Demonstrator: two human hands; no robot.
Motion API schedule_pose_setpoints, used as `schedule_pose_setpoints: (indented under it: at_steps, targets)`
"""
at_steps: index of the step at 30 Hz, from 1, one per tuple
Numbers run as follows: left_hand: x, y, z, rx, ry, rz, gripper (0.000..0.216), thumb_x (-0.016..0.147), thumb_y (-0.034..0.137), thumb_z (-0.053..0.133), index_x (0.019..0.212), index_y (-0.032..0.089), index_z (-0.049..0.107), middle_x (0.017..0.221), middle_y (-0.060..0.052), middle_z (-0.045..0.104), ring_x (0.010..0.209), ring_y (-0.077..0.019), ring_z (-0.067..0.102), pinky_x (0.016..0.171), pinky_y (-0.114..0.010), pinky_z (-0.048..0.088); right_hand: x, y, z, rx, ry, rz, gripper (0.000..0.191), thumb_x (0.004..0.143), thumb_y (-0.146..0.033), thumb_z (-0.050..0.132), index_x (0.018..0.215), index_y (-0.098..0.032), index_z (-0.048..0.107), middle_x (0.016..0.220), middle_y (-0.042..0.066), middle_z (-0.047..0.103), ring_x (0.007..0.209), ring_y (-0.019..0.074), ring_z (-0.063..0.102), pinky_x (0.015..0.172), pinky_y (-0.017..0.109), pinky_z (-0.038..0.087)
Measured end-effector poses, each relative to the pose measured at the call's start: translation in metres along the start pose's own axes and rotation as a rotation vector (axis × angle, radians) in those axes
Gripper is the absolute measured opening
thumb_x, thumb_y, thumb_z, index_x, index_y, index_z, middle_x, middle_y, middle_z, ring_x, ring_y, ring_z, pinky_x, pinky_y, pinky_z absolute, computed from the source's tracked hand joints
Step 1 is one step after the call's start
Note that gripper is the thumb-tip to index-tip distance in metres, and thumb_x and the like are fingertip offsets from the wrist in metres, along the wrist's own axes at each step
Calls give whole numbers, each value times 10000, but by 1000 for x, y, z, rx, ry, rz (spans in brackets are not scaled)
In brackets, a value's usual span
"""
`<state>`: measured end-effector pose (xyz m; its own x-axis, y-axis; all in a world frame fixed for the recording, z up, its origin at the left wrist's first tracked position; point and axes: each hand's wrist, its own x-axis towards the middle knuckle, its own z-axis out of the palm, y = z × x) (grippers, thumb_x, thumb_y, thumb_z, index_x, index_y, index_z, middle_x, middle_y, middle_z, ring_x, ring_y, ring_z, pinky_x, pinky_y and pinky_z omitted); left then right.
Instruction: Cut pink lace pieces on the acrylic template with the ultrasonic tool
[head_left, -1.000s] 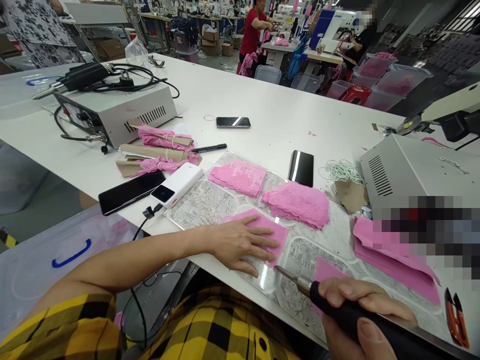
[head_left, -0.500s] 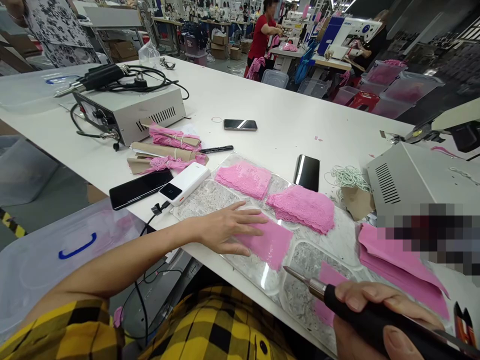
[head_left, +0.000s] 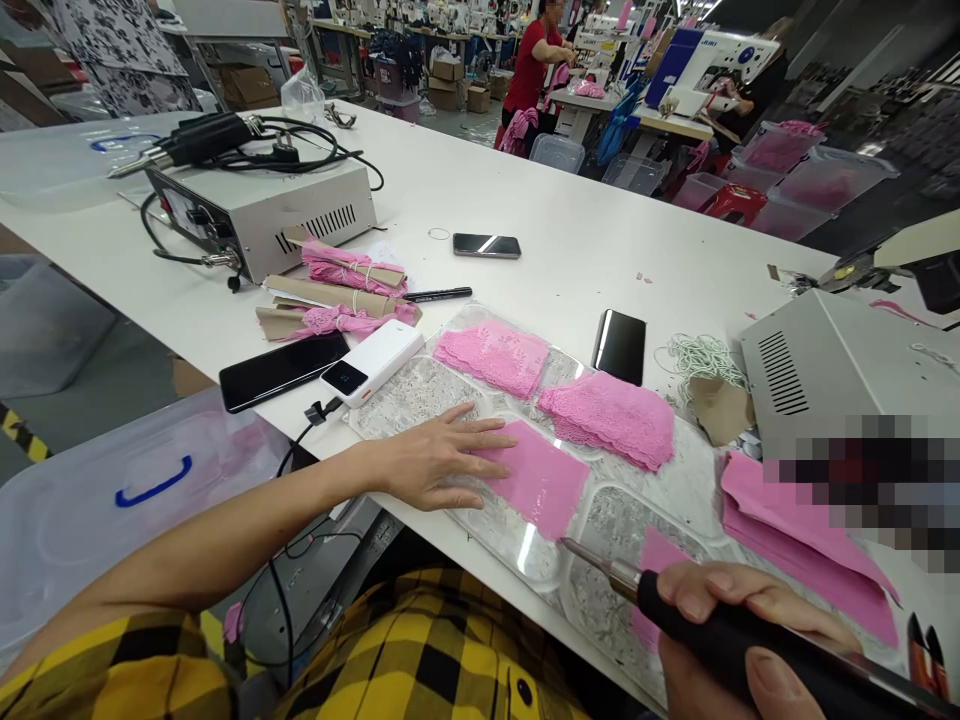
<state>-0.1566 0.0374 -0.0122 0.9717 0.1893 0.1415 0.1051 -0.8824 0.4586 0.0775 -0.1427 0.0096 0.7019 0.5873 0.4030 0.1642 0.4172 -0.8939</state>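
Note:
My left hand (head_left: 439, 458) lies flat with fingers spread, its fingertips on the left edge of a plain pink fabric piece (head_left: 538, 482). That piece rests on a clear glass plate (head_left: 697, 478) at the table's near edge. My right hand (head_left: 739, 640) is wrapped round the black handle of a hot cutting tool (head_left: 720, 630). The tool's metal tip points left, just below the pink piece. Another small pink piece (head_left: 654, 560) lies under the tool. Two folded pink lace stacks, one on the left (head_left: 491, 355) and one on the right (head_left: 607, 418), sit farther back on the plate.
A white power bank (head_left: 373, 362) and black phones (head_left: 283, 370) (head_left: 621, 345) (head_left: 486, 244) lie on the white table (head_left: 570, 220). Grey control boxes stand at left (head_left: 262, 205) and right (head_left: 832, 370). Pink fabric (head_left: 802, 535) is piled at right. Red snips (head_left: 926, 655) lie at the edge. People work in the background.
My left hand has slid left across the pink piece, from covering it to resting on its left edge. My right hand with the tool has barely moved.

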Motion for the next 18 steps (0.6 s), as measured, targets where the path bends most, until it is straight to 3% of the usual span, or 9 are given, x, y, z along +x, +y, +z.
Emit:
schedule_pose_setpoints:
  at_steps: [18]
  targets:
    - [1, 0, 2, 21, -11, -3, 423, 952, 450, 528, 1286, 205, 613, 1513, -97, 416, 1457, -292, 292, 1214, -542, 54, 1, 4, -2, 16, -39, 13, 115, 635, -194, 566, 743, -231, 556, 682, 11, 543, 526, 173, 484, 455, 400, 484]
